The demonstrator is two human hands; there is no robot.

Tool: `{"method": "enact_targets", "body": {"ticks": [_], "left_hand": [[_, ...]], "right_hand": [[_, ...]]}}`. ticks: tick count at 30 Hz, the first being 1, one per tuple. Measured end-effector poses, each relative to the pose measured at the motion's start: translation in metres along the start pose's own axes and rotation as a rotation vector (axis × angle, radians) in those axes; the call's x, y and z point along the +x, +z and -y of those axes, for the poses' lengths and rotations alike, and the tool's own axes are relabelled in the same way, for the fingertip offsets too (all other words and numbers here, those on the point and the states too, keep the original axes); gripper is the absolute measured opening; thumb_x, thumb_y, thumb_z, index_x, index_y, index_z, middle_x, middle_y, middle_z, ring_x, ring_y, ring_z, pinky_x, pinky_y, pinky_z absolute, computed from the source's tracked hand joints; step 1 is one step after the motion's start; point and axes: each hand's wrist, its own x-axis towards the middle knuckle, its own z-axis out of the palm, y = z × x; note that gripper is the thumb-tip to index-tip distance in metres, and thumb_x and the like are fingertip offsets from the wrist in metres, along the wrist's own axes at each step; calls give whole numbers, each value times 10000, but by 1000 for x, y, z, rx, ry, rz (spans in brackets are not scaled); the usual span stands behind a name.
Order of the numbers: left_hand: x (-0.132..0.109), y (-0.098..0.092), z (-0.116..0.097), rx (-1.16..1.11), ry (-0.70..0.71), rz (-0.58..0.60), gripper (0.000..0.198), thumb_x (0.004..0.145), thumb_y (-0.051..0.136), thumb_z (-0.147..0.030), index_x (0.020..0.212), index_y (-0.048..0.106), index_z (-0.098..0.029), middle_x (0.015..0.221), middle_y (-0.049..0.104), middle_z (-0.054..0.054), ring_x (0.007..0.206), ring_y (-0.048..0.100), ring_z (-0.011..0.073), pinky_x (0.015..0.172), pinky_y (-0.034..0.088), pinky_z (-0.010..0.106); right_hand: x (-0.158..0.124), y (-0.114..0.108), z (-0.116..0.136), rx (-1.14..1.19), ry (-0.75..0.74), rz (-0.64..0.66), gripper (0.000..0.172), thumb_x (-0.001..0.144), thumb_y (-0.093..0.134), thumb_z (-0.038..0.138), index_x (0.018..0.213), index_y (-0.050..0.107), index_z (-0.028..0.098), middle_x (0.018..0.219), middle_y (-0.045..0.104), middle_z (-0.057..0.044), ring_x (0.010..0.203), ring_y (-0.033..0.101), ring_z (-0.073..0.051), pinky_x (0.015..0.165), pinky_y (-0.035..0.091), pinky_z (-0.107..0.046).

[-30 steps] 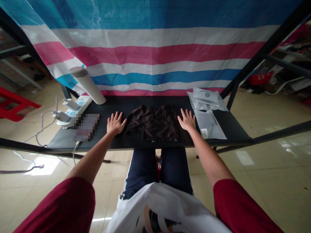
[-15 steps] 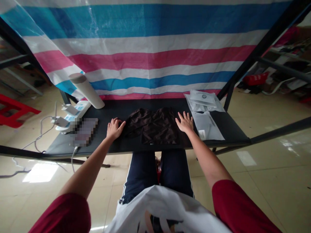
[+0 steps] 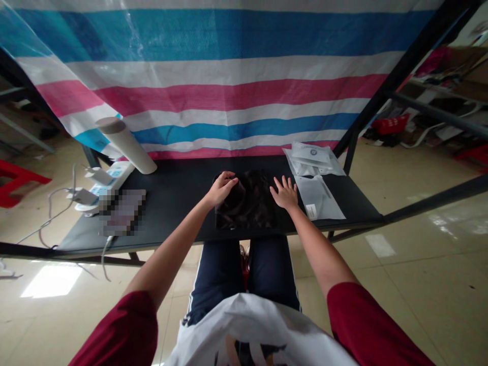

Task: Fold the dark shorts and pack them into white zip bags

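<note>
A dark brown cloth (image 3: 249, 206) lies bunched into a compact shape on the black table (image 3: 179, 203), near its front edge. Over the cloth's left part is my left hand (image 3: 221, 188), its fingers curled towards the fabric; whether they grip any of it cannot be made out. My right hand (image 3: 284, 193) rests at the cloth's right edge with its fingers spread and nothing held. Just right of that hand lies a flat frosted plastic bag (image 3: 324, 201) with a small white label.
More plastic bags (image 3: 312, 156) are stacked at the back right. On the left are a white bottle (image 3: 129, 147), a power strip (image 3: 118, 178) with plugs, and a blurred phone (image 3: 124, 211) on a cable. A striped sheet (image 3: 229, 91) hangs behind, between dark metal posts.
My left hand has moved right, from the table onto the cloth. The cloth's left part is folded over onto the rest. My right hand remains beside it, and the view has shifted slightly.
</note>
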Motion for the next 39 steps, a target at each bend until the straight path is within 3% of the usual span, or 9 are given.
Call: {"method": "enact_targets", "body": {"ticks": [9, 12, 15, 20, 26, 29, 32, 36, 39], "left_hand": [[-77, -25, 22, 823, 396, 260, 572, 913, 498, -524, 1404, 464, -233, 1467, 473, 107, 1389, 378, 307, 1114, 340, 492], [-106, -24, 38, 907, 387, 387, 694, 888, 510, -595, 1485, 377, -267, 1564, 352, 98, 1452, 285, 329, 1150, 292, 525], [-131, -20, 50, 945, 357, 362, 711, 904, 486, -594, 1515, 328, -266, 1606, 258, 96, 1480, 218, 330, 1182, 233, 550], [-163, -23, 50, 896, 345, 382, 678, 901, 551, -477, 1513, 330, -286, 1607, 258, 73, 1479, 231, 321, 1183, 262, 549], [-171, -48, 44, 662, 265, 343, 516, 950, 435, -269, 1466, 420, -271, 1535, 413, 50, 1382, 438, 220, 1128, 413, 400], [-166, -50, 43, 642, 263, 281, 333, 953, 457, -357, 1184, 674, -254, 1420, 553, 50, 1366, 454, 259, 1114, 418, 420], [-159, -43, 44, 584, 196, 181, 325, 961, 427, -390, 1007, 691, -207, 1177, 693, 78, 1180, 606, 251, 985, 497, 374], [-144, -31, 47, 481, 6, -35, 379, 957, 385, -458, 791, 596, -190, 670, 626, 5, 631, 602, 153, 587, 447, 247], [-129, -27, 50, 477, -57, -132, 392, 932, 403, -483, 702, 544, -198, 553, 515, -27, 531, 507, 130, 515, 341, 236]], "right_hand": [[-8, -8, 4, 129, -70, -92, 582, 999, 338, 426, 1545, 277, 233, 1604, 261, -108, 1478, 203, -351, 1145, 243, -584], [-32, -19, 8, 244, -330, -114, 540, 1009, 310, 353, 1531, 315, 218, 1599, 280, -81, 1488, 204, -287, 1153, 300, -496], [-69, -28, 8, 302, -621, 6, 547, 984, 406, 435, 1498, 387, 250, 1564, 361, -64, 1474, 252, -272, 1164, 296, -494], [-126, -30, -6, 199, -790, 164, 965, 741, 701, 614, 1534, 301, 236, 1578, 317, -112, 1474, 222, -347, 1182, 187, -587], [-151, -34, -16, 206, -773, 171, 793, 836, 657, 485, 1520, 333, 250, 1581, 313, -107, 1475, 232, -322, 1179, 206, -575], [-153, -36, -13, 289, -713, 153, 530, 943, 525, 421, 1452, 453, 291, 1545, 391, -78, 1462, 279, -294, 1165, 231, -577], [-148, -33, -6, 408, -602, 88, 361, 995, 420, 384, 1281, 621, 293, 1412, 562, -58, 1404, 396, -271, 1143, 278, -552], [-130, -27, 5, 519, -381, -18, 482, 997, 360, 455, 790, 715, 205, 999, 732, -117, 1070, 653, -273, 950, 466, -405], [-112, -26, 14, 530, -203, 10, 491, 982, 367, 497, 720, 666, 208, 720, 697, -83, 717, 679, -233, 659, 468, -304]]}}
